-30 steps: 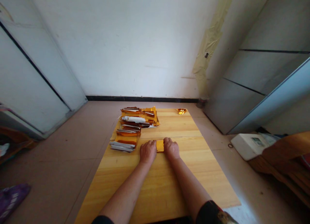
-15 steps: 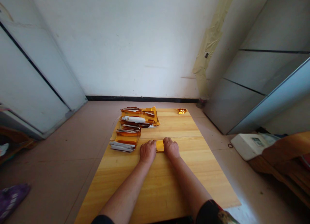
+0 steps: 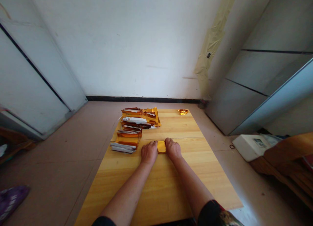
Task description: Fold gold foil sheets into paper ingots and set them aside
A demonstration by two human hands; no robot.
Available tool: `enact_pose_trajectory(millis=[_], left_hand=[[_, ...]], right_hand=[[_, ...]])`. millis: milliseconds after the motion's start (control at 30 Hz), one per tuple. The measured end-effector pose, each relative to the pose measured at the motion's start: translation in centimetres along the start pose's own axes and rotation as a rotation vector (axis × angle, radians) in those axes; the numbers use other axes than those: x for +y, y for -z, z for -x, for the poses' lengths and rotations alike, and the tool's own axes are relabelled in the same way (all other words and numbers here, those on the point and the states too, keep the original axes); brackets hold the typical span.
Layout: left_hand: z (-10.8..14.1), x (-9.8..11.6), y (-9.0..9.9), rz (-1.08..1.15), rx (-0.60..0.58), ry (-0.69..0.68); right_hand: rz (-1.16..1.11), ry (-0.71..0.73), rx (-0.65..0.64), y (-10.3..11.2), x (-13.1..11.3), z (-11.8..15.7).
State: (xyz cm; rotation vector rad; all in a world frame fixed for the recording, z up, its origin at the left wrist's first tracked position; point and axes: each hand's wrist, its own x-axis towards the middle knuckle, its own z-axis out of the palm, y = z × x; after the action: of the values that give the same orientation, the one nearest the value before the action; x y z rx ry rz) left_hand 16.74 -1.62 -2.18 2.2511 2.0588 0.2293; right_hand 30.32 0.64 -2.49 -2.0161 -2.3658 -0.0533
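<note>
Snugly, the hands (image 3: 149,152) hold a small gold foil piece (image 3: 161,147) between them.

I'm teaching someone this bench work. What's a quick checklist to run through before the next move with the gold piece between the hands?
1. Both hands at the gold foil piece: ok, the left hand and right hand are at either side.
2. Piece lying on the wooden board: ok.
3. Piece's edges even: cannot tell, the hands cover its sides.
4. Stacked foil-and-paper sheets apart from the left hand: ok.
5. Those stacks squared up: not ok, the sheets splay unevenly.
6. Crumpled gold foil scrap away from the hands: ok, at the board's far end.
</note>
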Motion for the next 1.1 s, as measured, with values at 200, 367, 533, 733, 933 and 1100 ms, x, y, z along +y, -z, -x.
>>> enact_pose_trajectory(millis=[200, 367, 533, 733, 933, 1100], left_hand=[[0.0, 0.0, -0.2, -0.011, -0.008, -0.005], [0.1, 0.1, -0.1, -0.008, -0.019, 0.0], [0.4, 0.3, 0.8, -0.043, 0.038, 0.001], [0.2, 0.6, 1.3, -0.067, 0.082, -0.105], [-0.3, 0.6, 0.9, -0.056, 0.027, -0.153], [-0.3, 0.3, 0.5, -0.062, 0.051, -0.157]], right_hand=[[0.008, 0.009, 0.013, -0.2, 0.0, 0.0], [0.03, -0.007, 0.038, 0.0, -0.3, 0.0], [0.028, -0.05, 0.018, 0.1, -0.6, 0.4], [0.02, -0.037, 0.089, 0.1, 0.5, 1.4], [-0.085, 0.089, 0.198, 0.7, 1.1, 2.3], [-0.289, 0.185, 0.094, 0.2, -0.1, 3.3]])
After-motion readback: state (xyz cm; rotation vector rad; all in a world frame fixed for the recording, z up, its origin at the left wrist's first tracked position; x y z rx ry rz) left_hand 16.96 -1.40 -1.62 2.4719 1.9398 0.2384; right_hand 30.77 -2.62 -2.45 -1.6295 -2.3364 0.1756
